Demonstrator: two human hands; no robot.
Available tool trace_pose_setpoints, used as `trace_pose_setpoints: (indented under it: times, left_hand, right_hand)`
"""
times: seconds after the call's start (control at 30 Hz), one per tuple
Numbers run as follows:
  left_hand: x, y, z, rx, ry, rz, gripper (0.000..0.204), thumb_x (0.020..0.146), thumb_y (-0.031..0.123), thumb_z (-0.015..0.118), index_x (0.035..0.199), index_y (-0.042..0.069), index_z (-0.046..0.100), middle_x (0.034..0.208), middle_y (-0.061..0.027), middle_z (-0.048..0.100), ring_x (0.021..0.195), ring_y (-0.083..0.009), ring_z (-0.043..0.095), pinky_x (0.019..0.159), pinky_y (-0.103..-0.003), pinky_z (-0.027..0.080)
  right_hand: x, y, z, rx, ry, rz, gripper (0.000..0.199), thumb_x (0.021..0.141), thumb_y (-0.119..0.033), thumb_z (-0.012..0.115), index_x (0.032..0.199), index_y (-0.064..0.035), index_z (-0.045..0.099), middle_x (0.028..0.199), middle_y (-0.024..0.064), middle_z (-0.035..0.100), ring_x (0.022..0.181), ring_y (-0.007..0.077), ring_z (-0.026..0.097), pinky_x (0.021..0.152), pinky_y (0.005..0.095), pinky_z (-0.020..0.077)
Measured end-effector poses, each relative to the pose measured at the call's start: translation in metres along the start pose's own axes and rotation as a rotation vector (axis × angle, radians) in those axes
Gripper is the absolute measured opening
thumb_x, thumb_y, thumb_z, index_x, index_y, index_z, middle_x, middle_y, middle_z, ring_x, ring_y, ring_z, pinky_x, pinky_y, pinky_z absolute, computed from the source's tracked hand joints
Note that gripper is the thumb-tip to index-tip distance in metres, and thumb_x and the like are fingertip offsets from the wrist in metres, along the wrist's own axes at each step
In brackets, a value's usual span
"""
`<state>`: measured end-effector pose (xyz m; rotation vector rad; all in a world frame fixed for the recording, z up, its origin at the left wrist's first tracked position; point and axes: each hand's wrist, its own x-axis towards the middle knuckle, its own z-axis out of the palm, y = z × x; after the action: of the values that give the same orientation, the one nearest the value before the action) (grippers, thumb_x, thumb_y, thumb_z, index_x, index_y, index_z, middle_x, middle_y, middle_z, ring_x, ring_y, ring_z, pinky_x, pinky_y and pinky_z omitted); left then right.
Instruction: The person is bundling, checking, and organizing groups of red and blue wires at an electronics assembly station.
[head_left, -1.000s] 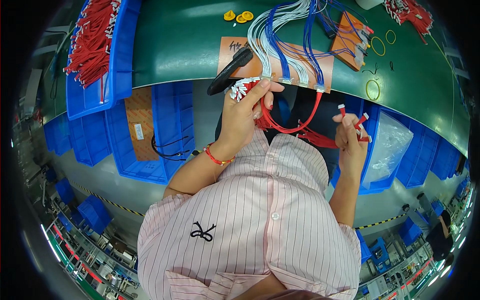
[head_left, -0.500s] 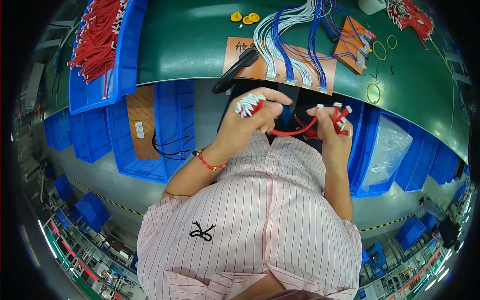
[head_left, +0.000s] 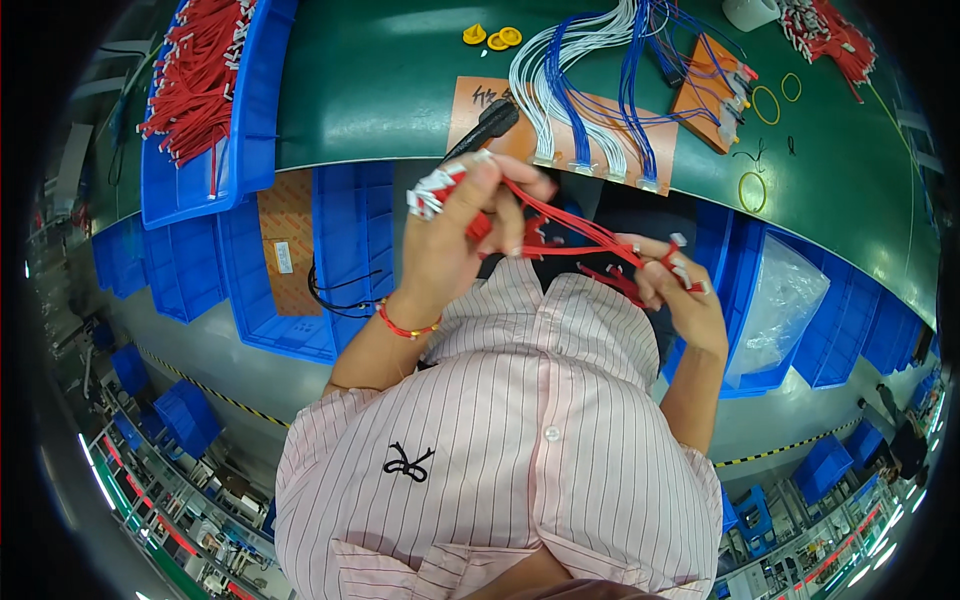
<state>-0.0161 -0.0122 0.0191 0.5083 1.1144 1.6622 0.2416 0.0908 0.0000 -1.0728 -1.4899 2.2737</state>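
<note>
The left hand (head_left: 455, 235) is clenched around a bundle of red wires (head_left: 560, 232), its white connector ends (head_left: 430, 192) sticking out past the knuckles toward 10 o'clock. The wires stretch from that fist toward 4 o'clock, where the right hand (head_left: 685, 290) pinches their other ends between fingertips. The bundle hangs in the air above the person's lap, just short of the green workbench (head_left: 380, 90) edge.

At 12 o'clock from the left hand, a black tool (head_left: 485, 128) lies on a brown board (head_left: 600, 130) carrying white and blue wire harnesses (head_left: 575, 90). At 10 o'clock, a blue bin (head_left: 215, 120) holds more red wires. At 1 o'clock lie yellow rubber bands (head_left: 765, 105). At 3 o'clock from the right hand, a clear plastic bag (head_left: 785, 305) sits in a blue bin.
</note>
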Motion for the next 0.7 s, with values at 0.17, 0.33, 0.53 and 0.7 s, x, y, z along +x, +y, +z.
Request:
trace_pose_setpoints:
  times: [0.17,0.33,0.53,0.7]
  left_hand:
    - [-0.004,-0.009,0.008,0.195,-0.003,-0.244,0.034,0.102,0.029,0.054,0.097,0.000,0.071,0.060,0.0062,0.042,0.051,-0.0011,0.033,0.044,-0.021,0.024]
    - [0.005,-0.021,0.009,0.119,0.058,-0.268,0.029,0.099,0.027,0.058,0.097,0.001,0.071,0.059,0.0089,0.037,0.050,-0.0001,0.030,0.044,-0.020,0.022]
    - [0.007,-0.019,0.011,0.149,0.088,-0.268,0.029,0.098,0.023,0.058,0.095,-0.002,0.071,0.057,0.0084,0.038,0.049,-0.0002,0.030,0.044,-0.020,0.022]
    - [0.008,-0.018,0.011,0.146,0.094,-0.239,0.029,0.098,0.023,0.058,0.091,-0.002,0.071,0.055,0.0073,0.042,0.048,-0.0011,0.031,0.045,-0.020,0.023]
  right_hand:
    - [0.005,0.014,-0.018,0.398,0.110,-0.174,0.027,0.098,-0.016,0.057,0.115,0.0044,0.062,0.068,-0.0018,0.047,0.050,0.0033,0.030,0.046,0.0220,0.0216]
    - [0.010,0.012,-0.012,0.607,-0.015,-0.292,0.026,0.097,-0.014,0.057,0.115,0.0052,0.061,0.077,0.0052,0.057,0.044,0.0016,0.025,0.041,0.0200,0.0190]
    - [0.025,0.004,0.020,0.282,0.222,-0.146,0.020,0.095,-0.014,0.064,0.101,0.0047,0.068,0.065,-0.0023,0.051,0.048,0.0009,0.029,0.044,0.0203,0.0190]
    - [0.034,-0.002,0.035,0.195,0.306,-0.136,0.022,0.094,-0.017,0.066,0.097,0.0046,0.068,0.064,-0.0056,0.047,0.053,0.0010,0.032,0.047,0.0203,0.0203]
